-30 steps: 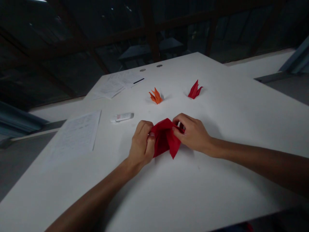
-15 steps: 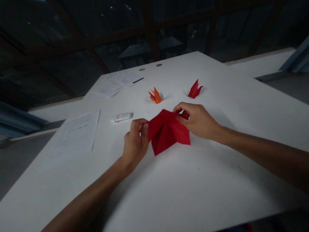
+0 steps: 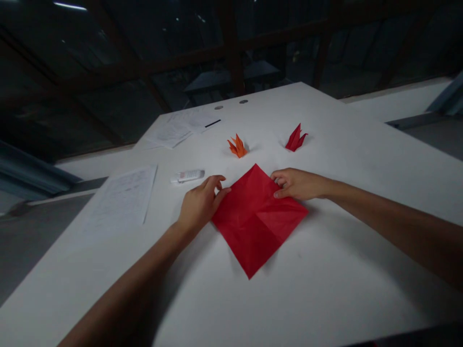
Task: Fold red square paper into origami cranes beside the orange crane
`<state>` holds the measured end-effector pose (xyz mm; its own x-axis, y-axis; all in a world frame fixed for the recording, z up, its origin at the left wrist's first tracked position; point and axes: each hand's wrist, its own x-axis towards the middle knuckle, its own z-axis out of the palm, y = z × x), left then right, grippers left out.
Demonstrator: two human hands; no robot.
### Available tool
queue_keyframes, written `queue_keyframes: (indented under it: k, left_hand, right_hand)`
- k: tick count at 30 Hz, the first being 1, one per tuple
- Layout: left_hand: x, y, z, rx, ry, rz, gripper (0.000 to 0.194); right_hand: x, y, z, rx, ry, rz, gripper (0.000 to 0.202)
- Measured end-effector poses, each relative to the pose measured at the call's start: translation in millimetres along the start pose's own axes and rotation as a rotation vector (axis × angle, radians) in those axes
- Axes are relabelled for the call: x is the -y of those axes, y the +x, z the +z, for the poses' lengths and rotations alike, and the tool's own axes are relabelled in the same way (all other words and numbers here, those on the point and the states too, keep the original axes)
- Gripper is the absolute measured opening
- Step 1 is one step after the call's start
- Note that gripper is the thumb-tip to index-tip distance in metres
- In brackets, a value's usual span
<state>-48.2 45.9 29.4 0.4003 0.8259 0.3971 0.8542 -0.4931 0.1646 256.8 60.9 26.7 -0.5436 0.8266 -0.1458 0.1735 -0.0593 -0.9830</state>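
Note:
A square sheet of red origami paper (image 3: 253, 221) lies spread on the table with one corner pointing toward me. Creases cross it, and its right part is slightly raised. At its upper left edge is my left hand (image 3: 200, 200), thumb over the paper and index finger apart from it; it is open. My right hand (image 3: 298, 184) is at the upper right edge, its thumb on the paper and its other fingers curled by the edge, gripping it. Beyond the sheet stand an orange folded paper crane (image 3: 238, 146) and a red folded paper crane (image 3: 295, 139).
Left of the sheet lies a white tube-like item (image 3: 188, 176) with print on it. Printed papers (image 3: 121, 197) lie at the left edge, with more sheets (image 3: 170, 130) and a dark pen-like stick (image 3: 212, 123) farther back. Two round discs (image 3: 243, 101) sit near the white table's (image 3: 325, 294) far edge.
The red paper has gone from partly folded and lifted to opened out nearly flat. My left hand has loosened from its pinch. The view has shifted slightly.

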Motion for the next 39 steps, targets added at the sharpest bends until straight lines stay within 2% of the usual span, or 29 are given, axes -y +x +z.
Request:
queue_keyframes:
  k: [2, 3, 6, 7, 9, 12, 14, 18, 22, 25, 28, 31, 34, 36, 39]
  left_hand:
    - [5, -3, 5.7, -0.053, 0.090, 0.155, 0.024]
    - [6, -5, 7.4, -0.050, 0.095, 0.238, 0.021]
    - [6, -10, 9.1, 0.056, -0.017, 0.410, 0.034]
    - [5, -12, 9.1, 0.105, -0.064, 0.436, 0.041]
    - [5, -14, 9.1, 0.193, -0.139, 0.449, 0.055]
    - [7, -16, 8.3, 0.276, -0.220, 0.417, 0.067]
    - [10, -16, 7.2, 0.303, -0.269, 0.373, 0.070]
    - [18, -15, 7.7, 0.334, -0.342, 0.262, 0.071]
    - [25, -15, 14.4, 0.307, -0.404, 0.211, 0.064]
    - [28, -14, 18.2, 0.289, -0.502, 0.190, 0.057]
    - [30, -12, 18.8, 0.278, -0.554, 0.188, 0.060]
    - [30, -11, 19.3, 0.239, -0.551, 0.157, 0.053]
    - [27, -10, 22.8, 0.172, -0.567, 0.022, 0.037]
    - [26, -9, 26.5, 0.131, -0.605, -0.063, 0.033]
    - [27, -8, 31.8, 0.086, -0.741, -0.122, 0.038]
  right_hand:
    - [-11, 5, -1, -0.132, 0.066, 0.039, 0.028]
    - [-14, 7, -2, -0.190, 0.105, 0.057, 0.039]
    - [-20, 10, -8, -0.312, 0.177, 0.060, 0.069]
    - [-21, 11, -10, -0.322, 0.193, 0.050, 0.071]
    - [-24, 13, -13, -0.317, 0.224, 0.035, 0.057]
    - [-30, 16, -17, -0.312, 0.249, 0.051, 0.024]
    - [-32, 17, -20, -0.301, 0.261, 0.079, 0.020]
    - [-29, 14, -27, -0.230, 0.291, 0.146, 0.029]
    - [-22, 10, -32, -0.123, 0.329, 0.174, 0.041]
    - [-21, 8, -33, -0.059, 0.335, 0.161, 0.050]
    - [-24, 8, -33, -0.037, 0.318, 0.111, 0.054]
    - [-25, 9, -30, -0.053, 0.284, 0.064, 0.046]
    - [-24, 9, -24, -0.116, 0.139, 0.052, 0.026]
    - [-22, 9, -20, -0.176, 0.001, 0.066, 0.014]
    - [-22, 8, -14, -0.251, -0.126, 0.082, 0.024]
